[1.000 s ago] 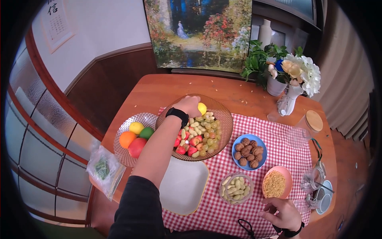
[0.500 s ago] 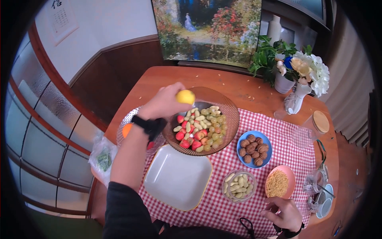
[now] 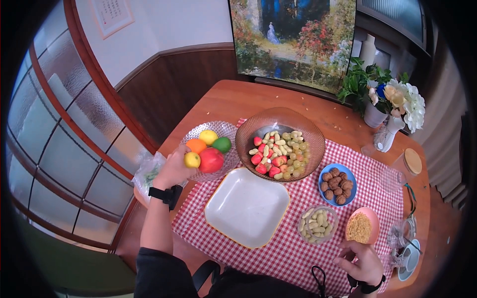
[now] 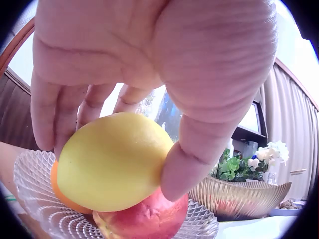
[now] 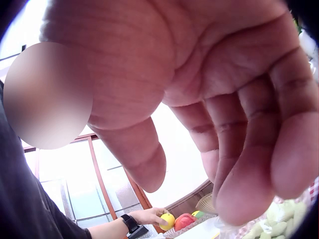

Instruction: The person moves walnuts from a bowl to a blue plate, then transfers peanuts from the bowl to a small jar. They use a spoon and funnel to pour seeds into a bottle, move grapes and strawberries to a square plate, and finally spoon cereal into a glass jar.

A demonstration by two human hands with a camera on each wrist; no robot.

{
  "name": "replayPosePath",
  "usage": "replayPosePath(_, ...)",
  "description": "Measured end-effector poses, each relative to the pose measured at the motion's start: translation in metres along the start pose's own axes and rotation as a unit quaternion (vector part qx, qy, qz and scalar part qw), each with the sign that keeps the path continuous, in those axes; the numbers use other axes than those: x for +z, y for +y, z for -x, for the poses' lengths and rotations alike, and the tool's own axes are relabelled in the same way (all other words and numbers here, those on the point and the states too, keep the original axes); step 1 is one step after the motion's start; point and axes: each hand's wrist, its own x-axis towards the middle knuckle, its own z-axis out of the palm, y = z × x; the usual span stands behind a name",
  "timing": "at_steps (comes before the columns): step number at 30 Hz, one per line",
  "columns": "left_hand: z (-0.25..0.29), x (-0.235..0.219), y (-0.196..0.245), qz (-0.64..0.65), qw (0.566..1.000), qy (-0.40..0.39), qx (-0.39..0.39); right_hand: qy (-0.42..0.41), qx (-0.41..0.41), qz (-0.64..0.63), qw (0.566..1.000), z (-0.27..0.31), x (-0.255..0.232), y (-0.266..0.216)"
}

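Observation:
In the head view my left hand (image 3: 175, 170) holds a yellow lemon (image 3: 192, 159) at the near left side of the clear textured bowl (image 3: 226, 130). That bowl contains an orange (image 3: 197, 145), another lemon (image 3: 208, 136), a green fruit (image 3: 222, 144) and a red fruit (image 3: 211, 160). The left wrist view shows the held lemon (image 4: 114, 162) between thumb and fingers, in front of the red fruit (image 4: 149, 216). My right hand (image 3: 364, 263) hangs loosely curled and empty beside the pink dish (image 3: 373, 223) of chopped nuts.
A large amber bowl (image 3: 315, 124) holds peanuts, grapes and small red fruits. Nearer stands a white square tray (image 3: 243, 208). To the right are walnuts (image 3: 338, 185) on a blue plate, a clear bowl of peanuts (image 3: 318, 224), glass jars and a flower vase (image 3: 385, 139). A plastic bag (image 3: 144, 171) lies far left.
My left hand has carried the lemon out of the amber bowl, leftward to the clear bowl. The head view has shifted left. My right hand has kept its loosely curled pose.

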Motion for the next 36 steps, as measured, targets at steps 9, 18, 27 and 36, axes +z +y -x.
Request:
replayPosePath(9,-0.007,0.024,-0.005,-0.072,0.994,0.057,0.064,0.022,-0.006,0.035,0.999,0.014,-0.003,0.006)
replayPosePath(18,-0.043,0.098,0.1,-0.006,0.948,-0.084,0.306,0.014,0.006,0.045,0.999,0.009,-0.001,0.001)
replayPosePath(27,-0.092,0.135,0.117,-0.223,0.905,-0.287,0.223,0.024,0.022,0.04,0.999,0.022,-0.007,0.01)
replayPosePath(36,-0.095,0.122,0.134,-0.247,0.864,-0.373,0.233,0.039,0.025,0.016,0.999,0.02,-0.003,0.021)
